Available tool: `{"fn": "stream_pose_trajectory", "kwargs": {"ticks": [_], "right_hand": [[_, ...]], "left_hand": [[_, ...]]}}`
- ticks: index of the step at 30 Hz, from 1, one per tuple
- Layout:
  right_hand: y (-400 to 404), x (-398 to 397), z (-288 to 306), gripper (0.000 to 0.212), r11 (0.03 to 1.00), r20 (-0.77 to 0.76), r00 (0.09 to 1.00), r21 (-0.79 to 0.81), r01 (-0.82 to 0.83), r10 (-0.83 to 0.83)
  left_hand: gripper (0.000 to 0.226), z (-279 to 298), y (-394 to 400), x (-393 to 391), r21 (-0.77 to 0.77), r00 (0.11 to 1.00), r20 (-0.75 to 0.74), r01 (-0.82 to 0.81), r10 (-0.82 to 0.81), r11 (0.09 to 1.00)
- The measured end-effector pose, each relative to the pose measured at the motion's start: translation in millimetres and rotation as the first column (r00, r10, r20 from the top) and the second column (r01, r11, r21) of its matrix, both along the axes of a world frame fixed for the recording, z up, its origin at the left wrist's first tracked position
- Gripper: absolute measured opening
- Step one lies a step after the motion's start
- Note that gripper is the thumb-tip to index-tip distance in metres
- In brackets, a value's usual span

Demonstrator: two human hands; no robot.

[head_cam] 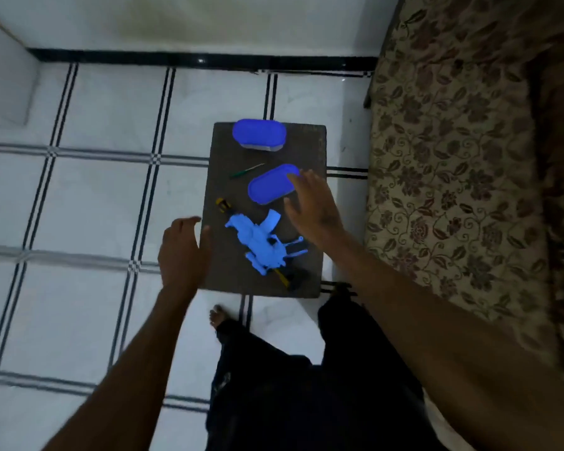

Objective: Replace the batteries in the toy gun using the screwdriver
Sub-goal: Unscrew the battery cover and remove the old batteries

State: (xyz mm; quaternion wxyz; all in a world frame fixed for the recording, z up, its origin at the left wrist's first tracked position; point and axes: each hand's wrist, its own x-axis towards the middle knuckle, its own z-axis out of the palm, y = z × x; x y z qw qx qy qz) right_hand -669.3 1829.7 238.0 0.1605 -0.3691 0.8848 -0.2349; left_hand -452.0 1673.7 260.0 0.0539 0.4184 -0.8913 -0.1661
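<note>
Toy gun (259,240) lying on small dark table (306,151), between both hands. Left hand (179,252) and right hand (310,206) hovering spread, holding nothing. Probably light hollow plastic, rigid, slightly slick; best grasped around thick body, not thin stock. Screwdriver (222,205) just beside muzzle.

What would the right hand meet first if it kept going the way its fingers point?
Probably the nearer blue-lidded container: the right hand hovers open with fingertips over its right end. Height above the lid is unclear from this single view.
</note>
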Motion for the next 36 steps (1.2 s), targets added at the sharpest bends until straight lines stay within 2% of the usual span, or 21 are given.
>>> {"fn": "stream_pose_trajectory", "kwargs": {"ticks": [3, 5, 8, 12, 20, 23, 26, 28, 31, 34, 36], "right_hand": [[0, -14, 10, 0.054, 0.994, 0.034, 0.993, -0.012, -0.112, 0.112], [-7, -25, 18, 0.054, 0.976, 0.003, 0.976, -0.005, -0.220, 0.220], [-19, -41, 28, 0.055, 0.944, -0.027, 0.944, 0.030, -0.329, 0.329], [-29, -52, 40, 0.056, 0.911, -0.087, 0.907, 0.054, -0.408, 0.411], [-57, -61, 34, 0.055, 0.828, -0.090, 0.823, 0.081, -0.555, 0.561], [-79, -86, 14, 0.055, 0.766, -0.063, 0.764, 0.105, -0.634, 0.642], [-101, -118, -15, 0.054, 0.690, -0.039, 0.693, 0.148, -0.708, 0.720], [-115, -139, -35, 0.053, 0.629, -0.013, 0.636, 0.163, -0.760, 0.772], [-142, -164, -65, 0.051, 0.514, 0.033, 0.527, 0.171, -0.840, 0.849], [-164, -170, -84, 0.051, 0.450, 0.048, 0.463, 0.161, -0.878, 0.885], [-175, -165, -101, 0.051, 0.409, 0.072, 0.424, 0.166, -0.897, 0.903]], "left_hand": [[0.034, 14, 32, 6, 0.024, 0.985, 0.008, -0.175, 0.175, 0.984], [0.034, 25, 45, 9, 0.015, 0.960, -0.045, -0.277, 0.277, 0.961], [0.035, 25, 55, 8, 0.060, 0.921, -0.046, -0.384, 0.387, 0.921], [0.029, 23, 66, 5, 0.076, 0.883, -0.093, -0.454, 0.460, 0.888], [0.026, 24, 82, -2, 0.135, 0.791, -0.077, -0.595, 0.607, 0.792], [0.025, 13, 80, -25, 0.130, 0.758, -0.080, -0.636, 0.647, 0.761], [0.026, -4, 82, -53, 0.144, 0.663, -0.028, -0.738, 0.748, 0.660], [0.018, -11, 87, -79, 0.121, 0.616, -0.016, -0.781, 0.788, 0.613], [0.004, -32, 90, -112, 0.032, 0.599, -0.034, -0.799, 0.800, 0.600], [0.017, -55, 84, -128, 0.088, 0.468, 0.038, -0.882, 0.883, 0.463], [0.023, -82, 83, -136, 0.092, 0.451, 0.058, -0.891, 0.891, 0.445]]}}
